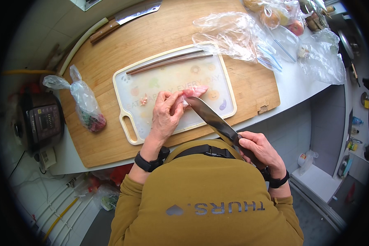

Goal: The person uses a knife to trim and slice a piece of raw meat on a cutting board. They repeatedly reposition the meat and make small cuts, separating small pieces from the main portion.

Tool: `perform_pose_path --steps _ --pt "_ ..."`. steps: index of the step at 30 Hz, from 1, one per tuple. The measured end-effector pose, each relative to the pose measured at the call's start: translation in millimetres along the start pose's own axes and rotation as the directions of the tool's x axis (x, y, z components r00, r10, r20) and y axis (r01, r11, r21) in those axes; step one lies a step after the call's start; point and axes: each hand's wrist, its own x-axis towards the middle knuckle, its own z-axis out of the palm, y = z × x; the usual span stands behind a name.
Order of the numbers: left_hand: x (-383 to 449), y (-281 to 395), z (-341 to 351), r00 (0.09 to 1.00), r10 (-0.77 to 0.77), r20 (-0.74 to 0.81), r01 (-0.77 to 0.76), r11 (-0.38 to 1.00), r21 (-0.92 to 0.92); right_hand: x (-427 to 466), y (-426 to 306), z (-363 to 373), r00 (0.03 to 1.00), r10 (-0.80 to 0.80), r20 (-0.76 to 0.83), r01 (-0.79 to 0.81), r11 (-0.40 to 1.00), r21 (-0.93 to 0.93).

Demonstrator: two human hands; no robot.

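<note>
My left hand [167,114] pinches a piece of raw pink meat [196,91] over the near middle of a plastic cutting board [172,73] with a cream rim. In my right hand [259,148] is the dark handle of a kitchen knife [213,118]; its blade points up and left, with the tip end at the meat's near side. A small scrap of meat [144,100] lies on the board left of my left hand. Two brown chopsticks [169,64] rest along the board's far part.
The board lies on a large wooden board [101,66]. A cleaver [135,13] and a pale green stalk [80,46] lie at its far left. A knotted plastic bag of food [87,106] is left, beside an electric cooker [40,121]. Clear plastic bags [230,33] lie at the far right.
</note>
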Motion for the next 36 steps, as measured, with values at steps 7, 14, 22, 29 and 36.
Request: perform_pose_path --steps 7,14,22,29,36 --pt "0.5 -0.3 -1.8 1.000 0.018 0.005 -0.019 0.998 0.062 -6.0 -9.2 1.2 0.999 0.044 -0.032 -0.046 0.997 -0.060" --pt "-0.5 -2.3 -1.9 0.999 -0.043 -0.007 0.042 0.999 -0.016 8.0 -4.8 -7.1 0.998 0.043 0.044 -0.044 0.999 0.015" --pt "2.9 -2.0 -4.5 0.997 -0.070 0.023 0.072 0.994 -0.086 30.1 0.5 -22.4 0.987 0.058 0.153 -0.089 0.975 0.202" --pt "3.2 -0.9 -11.1 0.986 -0.149 0.068 0.160 0.968 -0.192 55.2 17.1 -32.3 0.949 0.072 0.307 -0.196 0.896 0.397" --pt "5.3 1.0 -12.9 0.968 -0.178 0.177 0.223 0.932 -0.285 56.1 17.7 -55.5 0.953 0.086 0.290 -0.169 0.946 0.276"
